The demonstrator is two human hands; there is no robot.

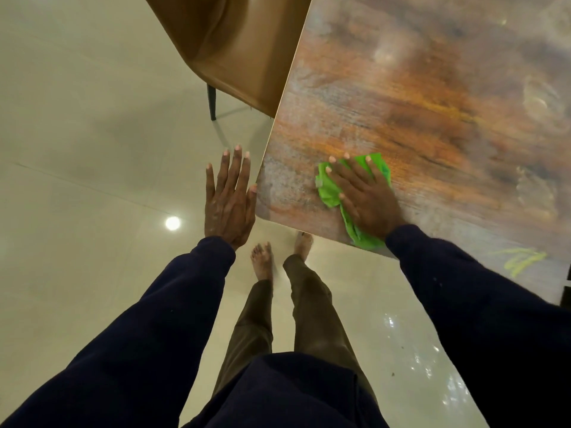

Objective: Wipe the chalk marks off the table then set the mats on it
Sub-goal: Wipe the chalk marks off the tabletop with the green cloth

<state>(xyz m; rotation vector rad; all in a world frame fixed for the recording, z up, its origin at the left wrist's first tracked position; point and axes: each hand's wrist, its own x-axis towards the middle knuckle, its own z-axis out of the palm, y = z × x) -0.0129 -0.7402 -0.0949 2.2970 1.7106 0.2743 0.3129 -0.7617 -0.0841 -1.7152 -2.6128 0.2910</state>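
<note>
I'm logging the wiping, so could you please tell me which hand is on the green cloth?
The right hand: it presses flat on the cloth on the table; the left hand is spread beside the edge, empty.

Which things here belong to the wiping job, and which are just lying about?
Job: table, green cloth, right hand pressing it flat, yellow chalk mark near the table's edge.
Just there: brown chair, tiled floor, left hand open beside the table.

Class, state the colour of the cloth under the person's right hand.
A bright green cloth, pressed under the right hand; head view.
</note>
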